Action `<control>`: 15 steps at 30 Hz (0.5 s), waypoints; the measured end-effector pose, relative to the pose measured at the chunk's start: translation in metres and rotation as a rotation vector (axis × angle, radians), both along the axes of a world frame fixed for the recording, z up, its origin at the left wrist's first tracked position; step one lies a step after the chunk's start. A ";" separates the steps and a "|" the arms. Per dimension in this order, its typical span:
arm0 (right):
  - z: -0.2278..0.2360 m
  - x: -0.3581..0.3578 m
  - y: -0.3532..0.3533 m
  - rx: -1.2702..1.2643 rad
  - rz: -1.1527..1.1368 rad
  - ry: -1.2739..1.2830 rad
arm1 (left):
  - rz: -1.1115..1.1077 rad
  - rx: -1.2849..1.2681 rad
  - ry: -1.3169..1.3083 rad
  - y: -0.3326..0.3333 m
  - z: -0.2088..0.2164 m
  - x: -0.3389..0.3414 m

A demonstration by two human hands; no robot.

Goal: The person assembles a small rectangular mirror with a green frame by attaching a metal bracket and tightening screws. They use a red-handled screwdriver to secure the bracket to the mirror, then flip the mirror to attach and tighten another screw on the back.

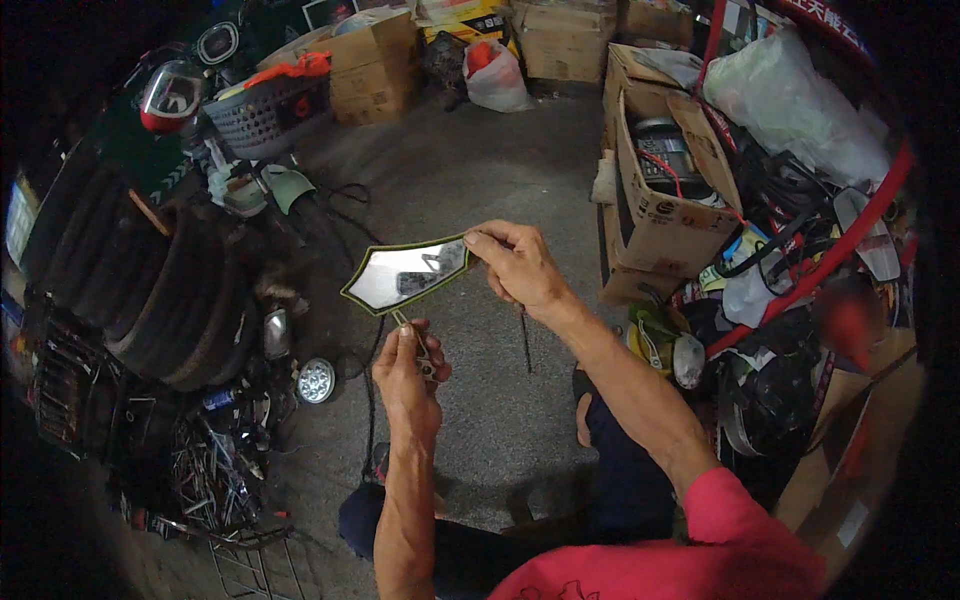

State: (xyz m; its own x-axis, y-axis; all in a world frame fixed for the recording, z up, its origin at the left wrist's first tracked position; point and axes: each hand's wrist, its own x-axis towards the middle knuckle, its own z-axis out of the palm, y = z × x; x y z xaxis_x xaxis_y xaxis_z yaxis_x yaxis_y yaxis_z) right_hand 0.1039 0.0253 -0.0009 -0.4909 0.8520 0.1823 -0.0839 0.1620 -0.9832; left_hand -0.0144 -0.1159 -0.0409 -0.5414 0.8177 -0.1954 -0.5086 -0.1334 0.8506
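In front of me I hold up a rear-view mirror [385, 277] with an angular glass and a yellow-green rim. Its pointed end faces left, and dark shapes show in the reflection. My left hand [408, 368] is closed around the mirror's thin stem, below the glass; a metal fitting shows at its fingers. My right hand [517, 262] pinches the right end of the rim between thumb and fingers. Part of the stem is hidden in my left hand.
Stacked tyres [170, 290] stand at the left, above a heap of metal tools [215, 475]. A round lamp [316, 381] lies on the floor [500, 430]. An open cardboard box [660, 225] stands at right near a red pole [830, 260]. A grey basket [250, 125] stands far left.
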 end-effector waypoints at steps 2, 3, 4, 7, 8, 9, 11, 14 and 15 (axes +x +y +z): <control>0.001 -0.001 -0.002 -0.017 -0.053 0.011 | 0.002 -0.017 0.033 0.001 0.002 0.003; 0.002 -0.001 -0.003 -0.024 -0.079 0.017 | 0.008 -0.021 0.058 0.002 0.003 0.005; -0.001 -0.002 -0.003 0.000 -0.088 0.032 | 0.014 -0.026 0.083 0.003 0.003 0.007; -0.007 -0.005 -0.003 0.102 -0.117 0.063 | 0.029 -0.051 0.141 0.000 0.004 0.013; -0.004 -0.006 -0.004 0.155 -0.135 0.062 | 0.028 -0.070 0.131 -0.001 0.004 0.015; -0.002 -0.006 -0.006 0.208 -0.152 0.060 | 0.029 -0.089 0.121 -0.002 0.005 0.016; 0.002 -0.002 -0.010 0.251 -0.115 0.074 | 0.039 -0.118 0.128 -0.004 0.006 0.018; 0.006 0.003 -0.013 0.351 -0.127 -0.005 | 0.066 -0.139 0.175 -0.008 0.008 0.018; 0.005 0.003 -0.014 0.385 -0.141 -0.046 | 0.074 -0.140 0.188 -0.009 0.007 0.015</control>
